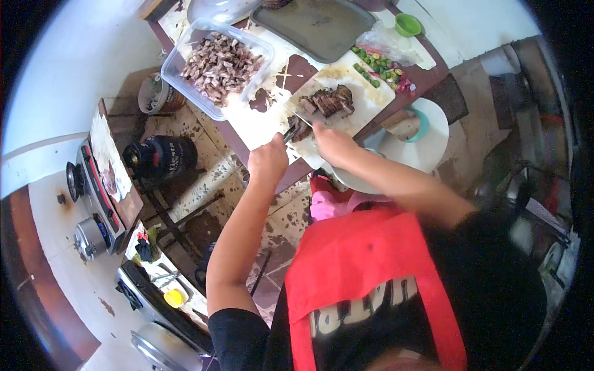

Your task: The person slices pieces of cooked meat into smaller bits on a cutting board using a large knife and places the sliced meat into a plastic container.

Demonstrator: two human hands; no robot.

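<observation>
Both my hands are closed at the near edge of a white cutting board (371,102). My right hand (334,145) grips a knife (304,119), its thin blade angled toward the left over the board. In my left hand (269,162) is a slim dark utensil (288,133); its tip meets a small piece of browned meat (300,128), and its exact kind is hidden. Farther back on the board lies a larger browned piece of meat (328,102), cut into slices. Chopped green chillies (374,63) and reddish bits (403,85) sit at the board's far right.
A clear plastic tub (172,79) of chopped meat stands at the left of the table. Behind the board is a dark tray (315,28), with a green bowl (408,25) to its right. A round white stool (433,133) stands close on my right. Stoves (102,185) line the left.
</observation>
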